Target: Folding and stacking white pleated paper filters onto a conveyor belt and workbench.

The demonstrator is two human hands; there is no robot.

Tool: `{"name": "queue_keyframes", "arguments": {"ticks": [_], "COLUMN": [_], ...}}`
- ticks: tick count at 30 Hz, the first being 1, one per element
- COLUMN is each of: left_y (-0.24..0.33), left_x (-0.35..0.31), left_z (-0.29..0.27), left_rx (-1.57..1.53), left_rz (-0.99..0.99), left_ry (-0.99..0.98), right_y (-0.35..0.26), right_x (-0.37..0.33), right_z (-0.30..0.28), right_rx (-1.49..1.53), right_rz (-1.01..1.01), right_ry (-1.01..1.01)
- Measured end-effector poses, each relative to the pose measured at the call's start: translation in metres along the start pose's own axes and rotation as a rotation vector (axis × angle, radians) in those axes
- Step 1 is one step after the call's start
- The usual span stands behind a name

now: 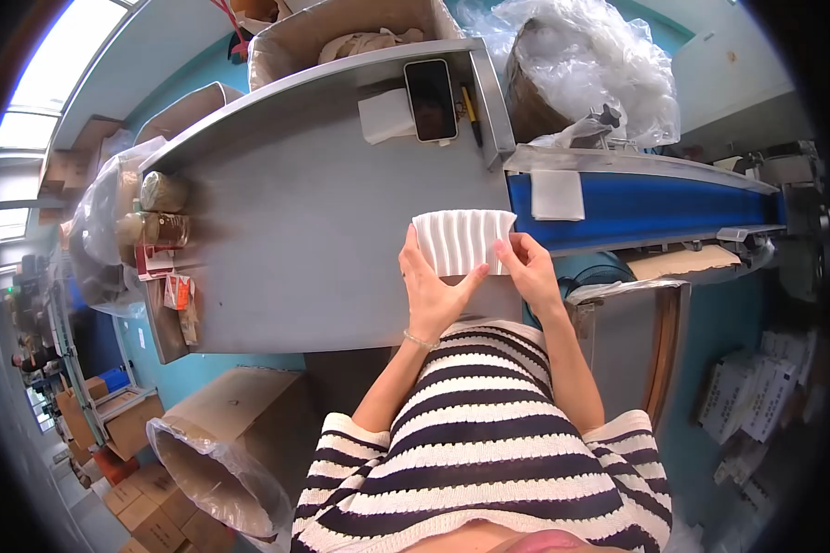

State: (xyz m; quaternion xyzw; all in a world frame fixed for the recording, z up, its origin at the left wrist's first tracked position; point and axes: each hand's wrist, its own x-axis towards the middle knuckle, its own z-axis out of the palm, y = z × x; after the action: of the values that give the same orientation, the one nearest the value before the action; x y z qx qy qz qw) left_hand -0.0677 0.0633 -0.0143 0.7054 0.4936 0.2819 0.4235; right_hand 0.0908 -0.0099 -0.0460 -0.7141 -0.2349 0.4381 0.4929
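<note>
Between my two hands is a white piece with wavy vertical ribs [463, 238], roughly rectangular and slightly curved along its top; its material I cannot make out. My left hand [431, 293] grips its left side, the thumb along the lower edge. At its right side my right hand [531, 275] pinches the lower corner between thumb and fingers. The piece is held just above the near right part of a grey metal table [295, 221]. A flat white square [557, 195] lies close by on a blue conveyor belt [636, 210].
At the table's far side lie a phone [431, 100], a white sheet [385, 117] and a yellow-black pen [471, 115]. Tape rolls [163, 192] and small boxes line the left edge. Raised metal rims border the table. A plastic-lined carton [226, 433] stands below, left.
</note>
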Motion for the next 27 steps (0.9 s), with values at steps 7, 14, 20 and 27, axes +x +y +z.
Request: {"name": "queue_keyframes", "arguments": {"ticks": [7,14,20,27], "left_y": [0.001,0.006,0.003,0.005], "left_x": [0.001,-0.002,0.001,0.0], "left_z": [0.0,0.008,0.009,0.012], "left_rx": [-0.079,-0.054,-0.149,0.007], "left_rz": [-0.068,-0.091,-0.082,-0.017], "left_ry": [-0.017,0.011,-0.04,-0.018], "right_y": [0.003,-0.011,-0.007,-0.011], "right_x": [0.002,-0.004,0.002,0.001], "right_z": [-0.023,-0.008,-0.012,0.01], "right_rx": [0.505,0.168,0.43,0.209], "right_rz": [0.209,0.158,0.176,0.193], "right_ry": [0.202,-0.089,0.18,-0.152]}}
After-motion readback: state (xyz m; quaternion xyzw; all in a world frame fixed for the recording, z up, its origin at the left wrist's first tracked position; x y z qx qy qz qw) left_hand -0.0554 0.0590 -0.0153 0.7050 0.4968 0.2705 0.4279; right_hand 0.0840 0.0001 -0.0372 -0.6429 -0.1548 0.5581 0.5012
